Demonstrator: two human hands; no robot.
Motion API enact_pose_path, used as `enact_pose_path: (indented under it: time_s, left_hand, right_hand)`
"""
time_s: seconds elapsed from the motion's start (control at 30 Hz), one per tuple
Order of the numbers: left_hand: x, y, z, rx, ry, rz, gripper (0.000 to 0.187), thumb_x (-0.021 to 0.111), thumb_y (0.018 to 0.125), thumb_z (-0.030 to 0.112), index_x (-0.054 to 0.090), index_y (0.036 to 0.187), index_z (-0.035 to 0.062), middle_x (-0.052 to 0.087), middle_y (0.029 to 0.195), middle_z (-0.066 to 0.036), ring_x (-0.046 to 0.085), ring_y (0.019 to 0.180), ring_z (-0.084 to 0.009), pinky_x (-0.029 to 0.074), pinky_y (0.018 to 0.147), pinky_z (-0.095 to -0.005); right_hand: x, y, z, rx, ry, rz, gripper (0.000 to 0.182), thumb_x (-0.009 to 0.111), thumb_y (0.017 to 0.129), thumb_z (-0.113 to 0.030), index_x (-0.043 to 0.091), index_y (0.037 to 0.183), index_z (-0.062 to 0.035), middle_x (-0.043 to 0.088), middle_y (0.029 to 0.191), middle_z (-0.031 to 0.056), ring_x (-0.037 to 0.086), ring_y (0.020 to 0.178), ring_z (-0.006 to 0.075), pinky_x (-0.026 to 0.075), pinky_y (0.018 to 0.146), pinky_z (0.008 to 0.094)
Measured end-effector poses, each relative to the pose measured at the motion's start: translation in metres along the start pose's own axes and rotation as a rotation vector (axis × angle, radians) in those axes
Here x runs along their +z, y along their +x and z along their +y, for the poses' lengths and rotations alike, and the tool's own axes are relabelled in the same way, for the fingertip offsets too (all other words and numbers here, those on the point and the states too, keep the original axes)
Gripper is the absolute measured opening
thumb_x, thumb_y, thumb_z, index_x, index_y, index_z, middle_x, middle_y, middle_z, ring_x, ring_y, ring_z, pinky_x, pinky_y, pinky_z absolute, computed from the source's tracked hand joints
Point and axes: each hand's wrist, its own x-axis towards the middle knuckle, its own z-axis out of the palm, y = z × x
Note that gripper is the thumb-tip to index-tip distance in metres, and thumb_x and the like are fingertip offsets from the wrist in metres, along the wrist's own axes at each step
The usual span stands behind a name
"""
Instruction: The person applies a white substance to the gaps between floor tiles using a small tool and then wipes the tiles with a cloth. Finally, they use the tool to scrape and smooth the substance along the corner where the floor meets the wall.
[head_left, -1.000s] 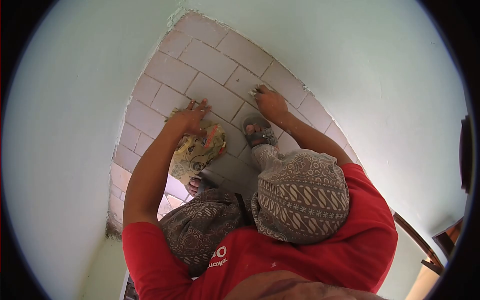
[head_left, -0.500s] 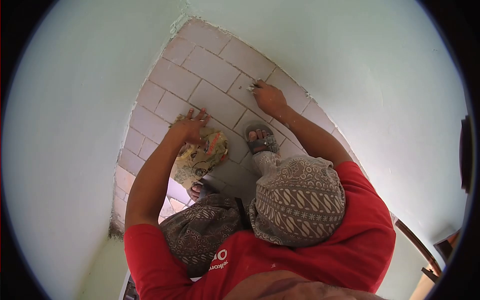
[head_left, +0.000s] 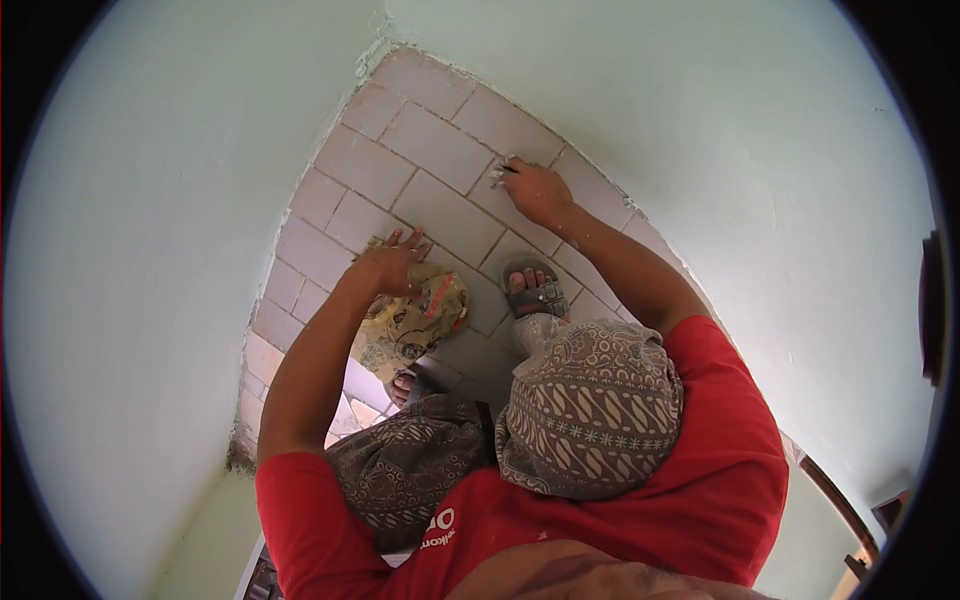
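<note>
Left hand [head_left: 395, 268] lies palm down over a crumpled printed bag [head_left: 418, 330], fingers spread, not closed on anything; the fingertips reach past the bag's upper edge, over the tiles. Whether the palm presses down or only rests, cannot tell. Right hand [head_left: 537, 194] is bent at the fingers, pinching a small object [head_left: 498, 174] with pale and dark parts; too small to name. That hand is low over the tiled floor [head_left: 440, 145], well forward of the bag, nearer the right-hand wall [head_left: 720, 170].

The bag sits on the floor between the left forearm and the right foot, just ahead of the left foot. Yellowish-green, dark printed figures, orange-red lettering on its right side. Contents hidden.

Right foot in a grey strapped sandal [head_left: 541, 300], flat on the tiles; left foot [head_left: 403, 387] partly hidden behind the bag. Wearer squats, knees wide, in brown patterned trousers [head_left: 595, 410] and a red shirt [head_left: 700, 480] with white lettering on the chest.

Tiles pinkish-grey, joints darker. Floor narrows to a corner ahead, where the left-hand wall [head_left: 170, 250] meets the other; both pale green, whitish rough material along their foot.
</note>
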Motion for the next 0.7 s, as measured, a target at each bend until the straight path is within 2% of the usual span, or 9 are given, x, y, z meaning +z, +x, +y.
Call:
enact_pose_path:
  time_s: [0.1,0.17,0.3,0.43,0.5,0.63,0.7]
  left_hand:
    - [0.000,-0.003,0.002,0.003,-0.028,-0.005,0.110,0.079,0.077,0.056,0.022,0.166,0.0281,0.001,0.176,-0.001,0.007,0.161,-0.0334,0.026,0.124,-0.0631]
    - [-0.011,-0.014,0.015,-0.033,0.013,-0.023,0.113,0.081,0.075,0.055,0.021,0.167,0.0258,0.004,0.176,-0.004,0.008,0.160,-0.0353,0.019,0.127,-0.0610]
    - [-0.014,-0.018,0.022,-0.048,0.052,-0.015,0.115,0.082,0.075,0.054,0.019,0.167,0.0272,0.004,0.176,-0.003,0.009,0.161,-0.0337,0.016,0.126,-0.0649]
    - [-0.009,-0.017,0.015,-0.062,0.008,-0.006,0.114,0.082,0.075,0.053,0.019,0.167,0.0266,0.004,0.176,0.001,0.008,0.161,-0.0321,0.012,0.127,-0.0637]
    - [-0.004,-0.017,0.017,-0.064,-0.044,0.011,0.114,0.082,0.075,0.051,0.020,0.167,0.0261,0.005,0.176,0.000,0.008,0.161,-0.0321,0.011,0.127,-0.0638]
    - [-0.001,-0.019,0.017,-0.052,-0.045,0.043,0.115,0.082,0.074,0.051,0.019,0.167,0.0260,0.006,0.176,0.000,0.009,0.161,-0.0324,0.010,0.127,-0.0634]
    - [-0.006,-0.019,0.018,-0.047,-0.047,0.055,0.116,0.082,0.073,0.051,0.018,0.167,0.0264,0.007,0.176,-0.001,0.010,0.161,-0.0333,0.010,0.127,-0.0636]
  right_hand:
    - [0.011,-0.044,-0.004,0.045,0.114,0.115,0.020,0.055,0.097,-0.015,0.071,0.103,-0.0066,0.064,0.127,0.0124,0.070,0.102,0.0351,0.059,0.086,0.0473]
    - [0.003,-0.032,-0.005,0.062,0.119,0.091,0.020,0.055,0.097,-0.016,0.072,0.103,-0.0066,0.064,0.127,0.0126,0.070,0.102,0.0355,0.059,0.087,0.0473]
    - [-0.012,0.029,-0.002,0.049,0.015,0.100,0.021,0.056,0.099,-0.019,0.073,0.104,-0.0070,0.063,0.132,0.0114,0.070,0.103,0.0348,0.059,0.087,0.0480]
    - [-0.017,0.016,-0.004,0.091,0.081,0.075,0.021,0.057,0.098,-0.018,0.073,0.103,-0.0061,0.064,0.131,0.0110,0.070,0.104,0.0352,0.059,0.087,0.0485]
    - [-0.014,0.001,0.004,0.204,0.119,0.137,0.022,0.055,0.099,-0.018,0.072,0.102,-0.0050,0.066,0.128,0.0120,0.070,0.104,0.0364,0.059,0.088,0.0485]
    - [-0.014,0.027,0.004,0.165,0.126,0.183,0.023,0.053,0.098,-0.016,0.072,0.100,-0.0047,0.067,0.125,0.0134,0.069,0.104,0.0374,0.058,0.089,0.0487]
    - [-0.026,0.083,0.006,0.034,0.052,0.136,0.022,0.052,0.096,-0.013,0.072,0.099,-0.0046,0.067,0.125,0.0144,0.069,0.103,0.0382,0.058,0.089,0.0497]
